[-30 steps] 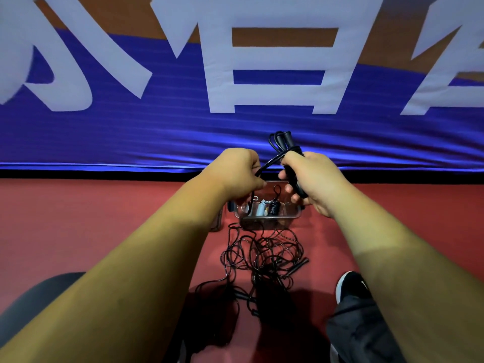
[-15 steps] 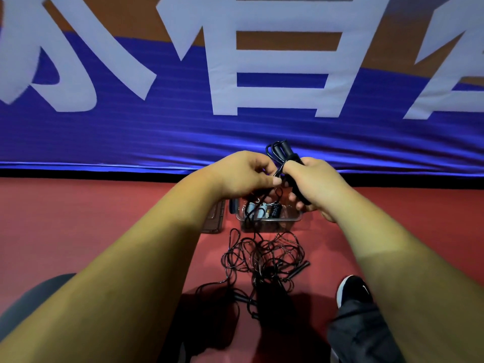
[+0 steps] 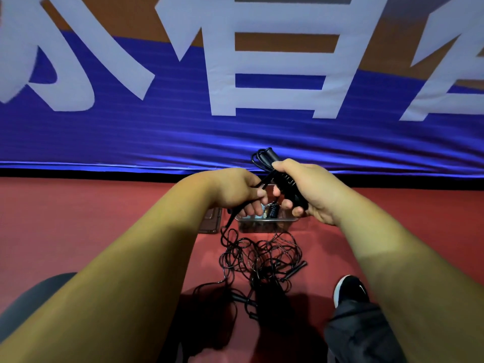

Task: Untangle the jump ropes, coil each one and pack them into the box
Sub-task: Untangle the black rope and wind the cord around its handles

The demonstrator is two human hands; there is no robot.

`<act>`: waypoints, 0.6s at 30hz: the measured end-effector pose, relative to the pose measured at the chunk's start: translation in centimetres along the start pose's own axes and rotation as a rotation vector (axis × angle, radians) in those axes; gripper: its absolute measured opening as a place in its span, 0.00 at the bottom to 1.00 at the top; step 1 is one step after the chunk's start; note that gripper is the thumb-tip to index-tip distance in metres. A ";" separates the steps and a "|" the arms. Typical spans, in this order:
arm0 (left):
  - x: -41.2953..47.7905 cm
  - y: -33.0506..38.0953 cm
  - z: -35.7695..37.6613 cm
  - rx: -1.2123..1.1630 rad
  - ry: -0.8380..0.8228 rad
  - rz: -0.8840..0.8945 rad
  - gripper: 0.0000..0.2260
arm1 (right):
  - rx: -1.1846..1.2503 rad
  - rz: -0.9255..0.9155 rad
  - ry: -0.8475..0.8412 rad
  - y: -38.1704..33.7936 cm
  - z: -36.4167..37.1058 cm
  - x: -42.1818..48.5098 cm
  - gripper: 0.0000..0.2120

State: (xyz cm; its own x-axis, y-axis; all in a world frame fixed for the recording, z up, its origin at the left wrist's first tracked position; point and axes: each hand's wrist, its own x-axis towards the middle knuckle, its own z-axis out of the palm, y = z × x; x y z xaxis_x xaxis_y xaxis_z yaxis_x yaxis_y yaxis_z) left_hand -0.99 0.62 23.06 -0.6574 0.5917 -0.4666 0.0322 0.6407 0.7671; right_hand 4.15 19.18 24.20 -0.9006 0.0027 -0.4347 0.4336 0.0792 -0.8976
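Observation:
My right hand [image 3: 306,189] grips a bundle of black jump rope handles and coiled cord [image 3: 267,159] held up above the box. My left hand [image 3: 235,191] pinches a black cord that runs from that bundle down to the floor. Under both hands stands a clear plastic box [image 3: 264,224] with a coiled rope and light-coloured handles inside, partly hidden by my fingers. In front of the box lies a tangled heap of black jump ropes [image 3: 259,260] on the red floor, with black handles sticking out at its right and lower left.
A blue banner [image 3: 157,137] with large white characters hangs across the back, down to the floor. A dark flat object [image 3: 210,222] lies left of the box. My black shoe [image 3: 349,289] and dark trouser leg are at lower right; a grey shape fills the lower left corner.
My left hand has drawn away from my right hand, down and to the left, pulling the cord with it. The bundle in my right hand has stayed at about the same height.

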 end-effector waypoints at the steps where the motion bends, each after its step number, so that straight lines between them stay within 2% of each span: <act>1: -0.1 0.0 0.1 0.007 -0.010 -0.003 0.11 | 0.006 -0.005 -0.013 0.0 -0.1 -0.1 0.16; 6: -0.5 0.2 -0.3 0.187 0.028 0.017 0.12 | 0.055 -0.002 -0.173 -0.4 -0.5 -0.7 0.14; 11: -0.6 -0.4 -1.2 0.317 0.091 0.070 0.13 | -0.189 0.230 -0.479 -0.2 -1.3 -2.0 0.15; 13: -0.7 -0.3 -1.4 0.283 0.049 0.097 0.17 | -0.255 0.304 -0.560 0.1 -1.3 -2.2 0.15; 18: -1.5 1.8 -1.5 0.230 0.074 0.199 0.12 | -0.428 0.403 -0.651 0.4 -1.5 -2.3 0.20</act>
State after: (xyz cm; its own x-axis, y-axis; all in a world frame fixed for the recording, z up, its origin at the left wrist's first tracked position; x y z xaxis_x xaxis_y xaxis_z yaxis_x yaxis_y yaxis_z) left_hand -1.06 0.17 25.84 -0.6737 0.6849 -0.2775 0.3297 0.6146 0.7166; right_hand 6.34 20.73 24.94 -0.4276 -0.4483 -0.7850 0.5479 0.5621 -0.6195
